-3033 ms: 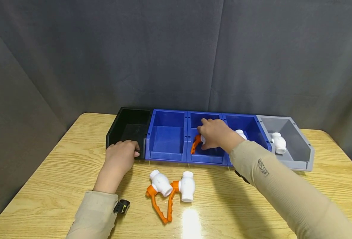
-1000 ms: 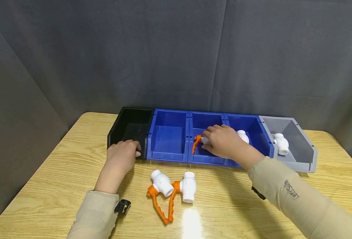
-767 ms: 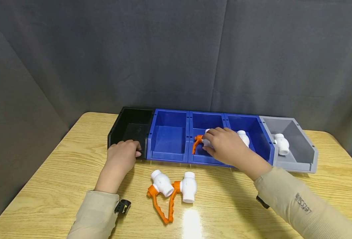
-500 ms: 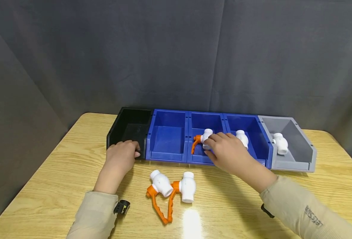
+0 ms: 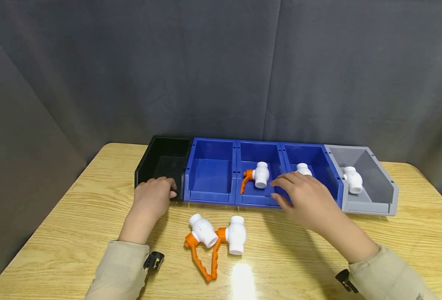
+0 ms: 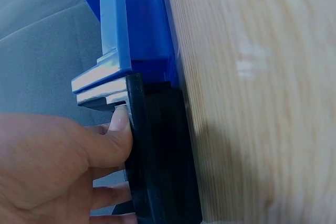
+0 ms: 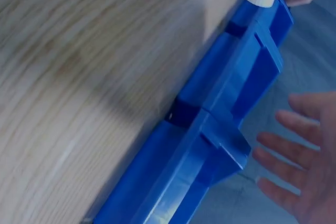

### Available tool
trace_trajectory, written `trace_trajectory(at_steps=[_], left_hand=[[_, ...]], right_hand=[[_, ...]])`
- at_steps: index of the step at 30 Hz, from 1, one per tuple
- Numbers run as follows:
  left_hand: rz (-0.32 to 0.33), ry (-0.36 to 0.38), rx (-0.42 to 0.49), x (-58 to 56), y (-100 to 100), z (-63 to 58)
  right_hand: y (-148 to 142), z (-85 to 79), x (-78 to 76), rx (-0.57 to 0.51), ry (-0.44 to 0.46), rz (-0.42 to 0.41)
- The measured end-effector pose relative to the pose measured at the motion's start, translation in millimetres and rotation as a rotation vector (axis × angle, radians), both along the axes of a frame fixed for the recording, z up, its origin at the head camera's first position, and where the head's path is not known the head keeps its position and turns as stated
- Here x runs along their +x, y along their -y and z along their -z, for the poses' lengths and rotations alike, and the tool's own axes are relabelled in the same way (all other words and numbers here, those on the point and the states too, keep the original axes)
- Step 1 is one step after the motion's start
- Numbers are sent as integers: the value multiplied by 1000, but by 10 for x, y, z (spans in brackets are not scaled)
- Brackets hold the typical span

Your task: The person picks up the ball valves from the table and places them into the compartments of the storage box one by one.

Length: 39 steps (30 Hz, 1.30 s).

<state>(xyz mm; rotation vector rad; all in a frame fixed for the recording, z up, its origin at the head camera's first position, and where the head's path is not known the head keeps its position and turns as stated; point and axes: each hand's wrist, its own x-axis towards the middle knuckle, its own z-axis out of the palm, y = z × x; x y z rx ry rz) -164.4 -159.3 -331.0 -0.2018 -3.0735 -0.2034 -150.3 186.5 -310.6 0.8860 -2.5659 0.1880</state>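
My left hand [image 5: 151,202] grips the front edge of the black bin [image 5: 171,166]; its thumb lies against the rim in the left wrist view. In the middle blue bin [image 5: 260,154] lies a white ball valve [image 5: 261,175] with an orange handle. Just right of that valve is my right hand [image 5: 308,202], over the blue bins' front edge, its fingers spread and holding nothing. It partly covers a second valve [image 5: 303,168] in the right blue bin [image 5: 323,183]. Two more ball valves [image 5: 203,231] lie on the table, their orange handles converging toward me.
The grey bin [image 5: 374,183] at the right end holds another white valve [image 5: 353,180], its handle out of sight. The left blue bin [image 5: 211,175] stands beside the black one. A wooden table [image 5: 74,225] carries the row, and a dark curtain [image 5: 221,66] hangs behind it.
My right hand has let go of the ball valve in the middle blue bin and drawn back to the right and toward me. The left hand stays on the black bin.
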Motion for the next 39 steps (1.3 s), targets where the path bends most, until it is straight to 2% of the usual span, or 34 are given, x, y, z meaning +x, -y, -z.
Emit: trace_trajectory(at_steps=[7, 11, 16, 21, 24, 39], left_hand=[[-2, -3, -2, -2, 5, 23], [5, -8, -1, -4, -4, 28], [10, -16, -4, -7, -13, 25], [8, -21, -5, -8, -11, 14], [9, -15, -6, -4, -7, 7], [14, -23, -8, 6, -1, -1]], right_hand=[[-102, -34, 62, -25, 53, -48], [-199, -117, 89, -90, 109, -32], [-355, -224, 109, -167, 142, 57], [-465, -290, 139, -191, 216, 169], [-518, -315, 150, -212, 239, 207], [-839, -381, 140, -221, 256, 283]])
